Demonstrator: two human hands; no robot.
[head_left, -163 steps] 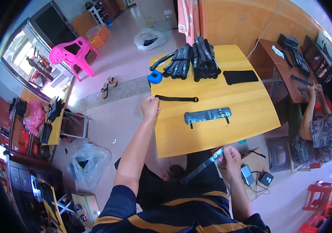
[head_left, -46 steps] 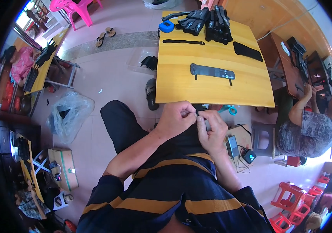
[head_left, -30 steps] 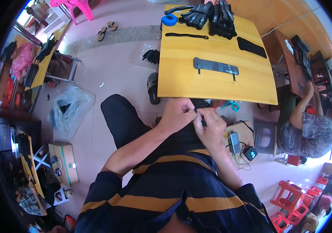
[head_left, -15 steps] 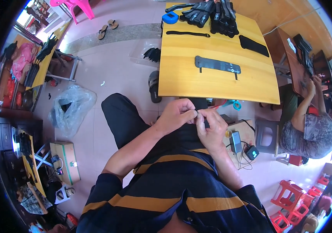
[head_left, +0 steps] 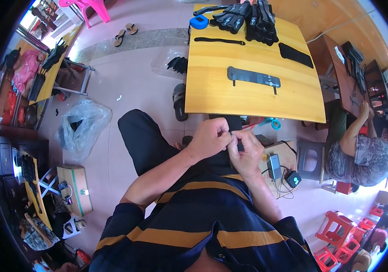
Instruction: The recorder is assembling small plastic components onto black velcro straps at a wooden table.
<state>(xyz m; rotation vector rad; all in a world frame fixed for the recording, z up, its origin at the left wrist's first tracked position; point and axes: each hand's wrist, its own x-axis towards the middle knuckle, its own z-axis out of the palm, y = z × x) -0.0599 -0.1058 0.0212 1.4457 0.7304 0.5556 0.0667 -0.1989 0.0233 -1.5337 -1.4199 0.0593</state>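
Over my lap, just off the near edge of the yellow table, my two hands meet fingertip to fingertip. My left hand is curled closed, thumb against the bent fingers. Thumb and index finger of my right hand pinch together beside it. Whatever lies between them is too small and covered to name. On the tabletop ahead lies a flat dark grey strip with two short black tabs sticking out at its near side. Behind it are a thin black strap and a wider black fabric piece.
At the table's back sit bundled black straps and a blue tape measure. Left of the table is a clear bin; a plastic bag lies on the floor. A power adapter with cables is at right, near a seated co-worker.
My left hand has shifted slightly right and its fingers have curled tighter. My right hand has moved a little left, still pinching. The things on the table stay put.
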